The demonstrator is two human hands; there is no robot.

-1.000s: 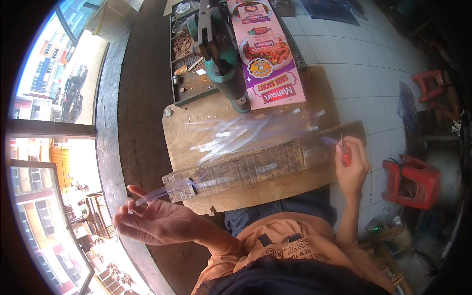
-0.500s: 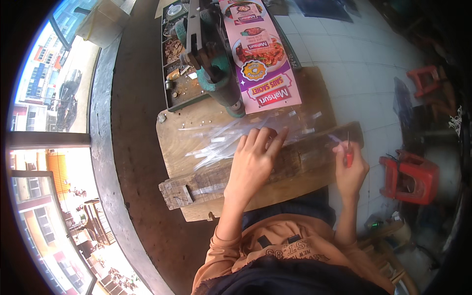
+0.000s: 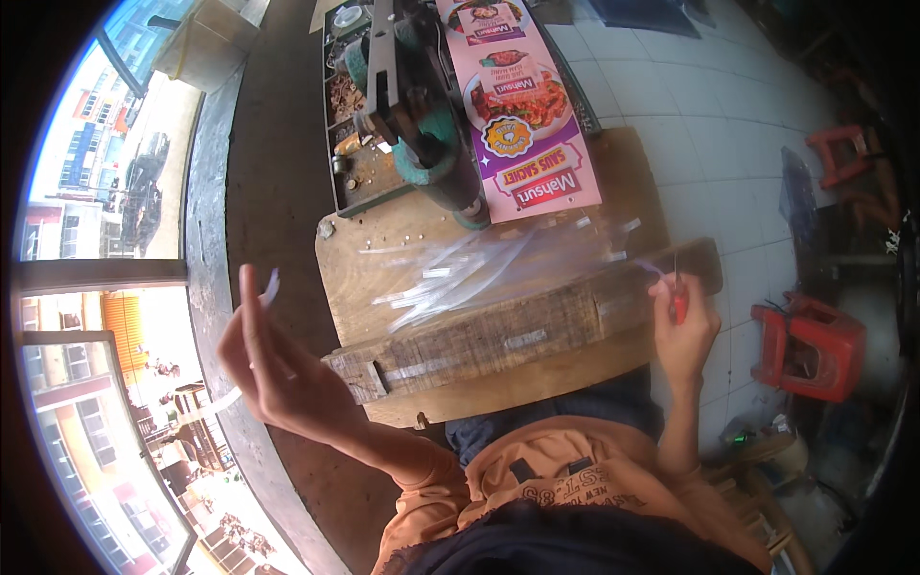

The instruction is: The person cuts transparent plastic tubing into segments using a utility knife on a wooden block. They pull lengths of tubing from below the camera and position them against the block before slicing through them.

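Note:
My left hand is out over the left side, past the wooden board, somewhat smeared by motion. A clear plastic strip shows at its fingertips, and a pale length trails below the hand, so the strip seems held. Over the right end of a thick wooden block, my right hand is closed round a small red-handled tool with a thin metal point upward. A short translucent strip juts out by its thumb. Several loose clear strips lie in a pile on the board behind the block.
Behind the strips stands a dark and green metal machine with a long arm. Left of it sits a compartment tray of small parts; right, a pink printed banner. A red plastic stool stands on the tiled floor at right.
My left hand has swung from the pile of strips far out to the left, with a clear strip now showing at it. My right hand has stayed nearly in place with the red-handled tool.

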